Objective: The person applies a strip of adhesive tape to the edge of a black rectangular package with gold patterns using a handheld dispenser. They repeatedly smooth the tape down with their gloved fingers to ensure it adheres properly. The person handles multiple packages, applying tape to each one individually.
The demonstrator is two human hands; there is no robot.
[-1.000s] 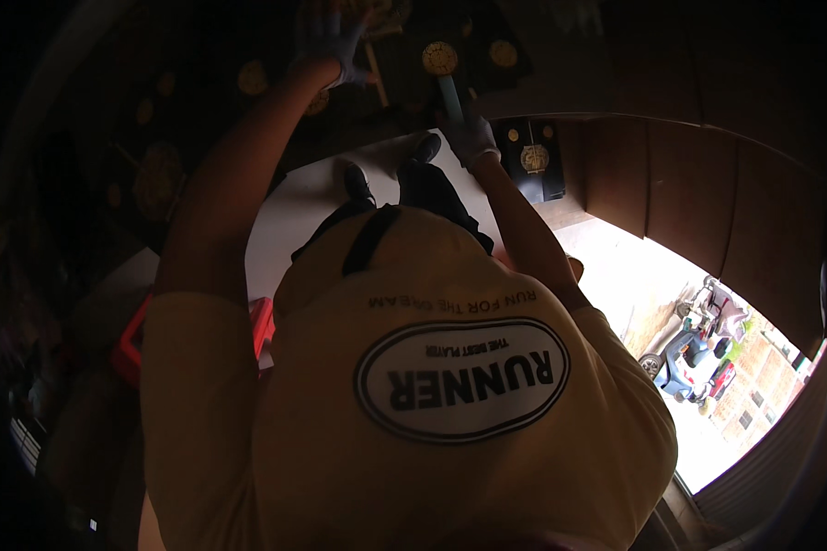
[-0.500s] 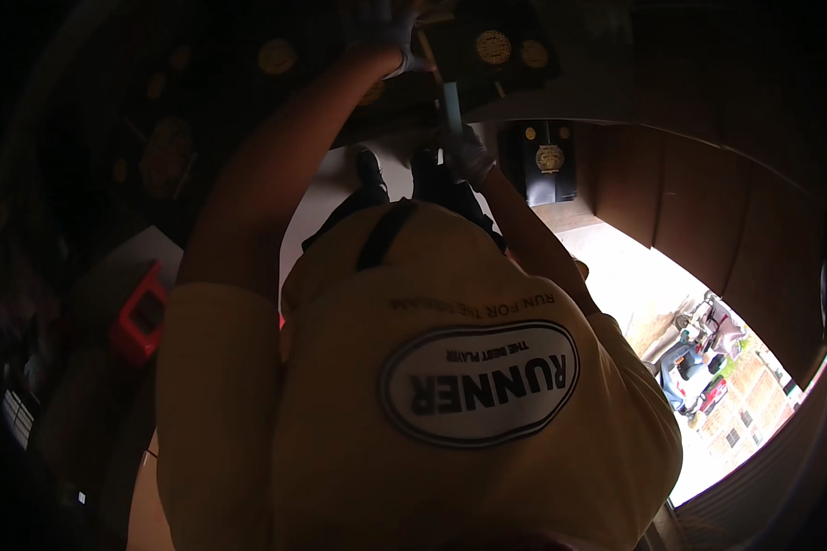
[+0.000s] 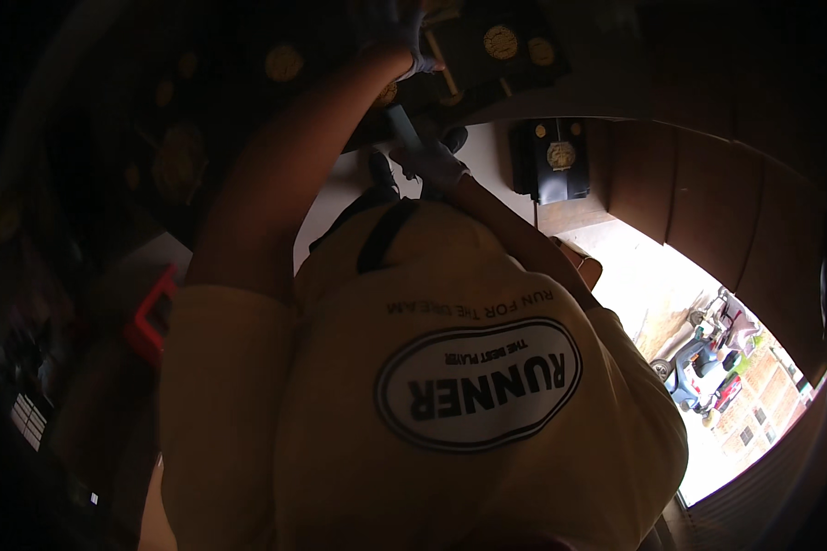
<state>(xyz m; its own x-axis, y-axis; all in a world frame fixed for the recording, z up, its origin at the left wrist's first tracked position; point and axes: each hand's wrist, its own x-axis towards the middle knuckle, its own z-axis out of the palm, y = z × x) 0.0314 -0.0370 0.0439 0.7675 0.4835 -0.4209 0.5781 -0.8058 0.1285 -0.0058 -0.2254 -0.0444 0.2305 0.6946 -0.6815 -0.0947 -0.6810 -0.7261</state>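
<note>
1. While the room's dimness blurs the fingers, I can make out the gloved right hand (image 3: 435,169) closed around one end of a blue-grey bar (image 3: 402,126), flat-faced, straight-edged and smooth-looking; its free end points forward, toward the dark furniture.
2. The gloved left hand (image 3: 391,29) reaches farther ahead, over that black furniture (image 3: 331,41); whether its fingers grip, press or merely hover, I cannot tell.
3. The step in hand, as I judge it, is handling the bar close to the furniture front while the left arm is stretched out. The next move would call for a firm right-hand hold and care with the bar's free end near the dark surface.
4. Round gold medallions, patterned like fretwork, dot the black front, beside a slim, straight gold strip (image 3: 443,64).
5. Nearer in is the wearer's soft tan shirt (image 3: 469,303), with an oval print.
6. Off to the right are a smaller black cabinet (image 3: 559,174) with gold ornament, flat brown panels (image 3: 708,202) and a glaring doorway with a scooter (image 3: 703,372) beyond; to the left, a red frame (image 3: 147,321), plastic by its look.
</note>
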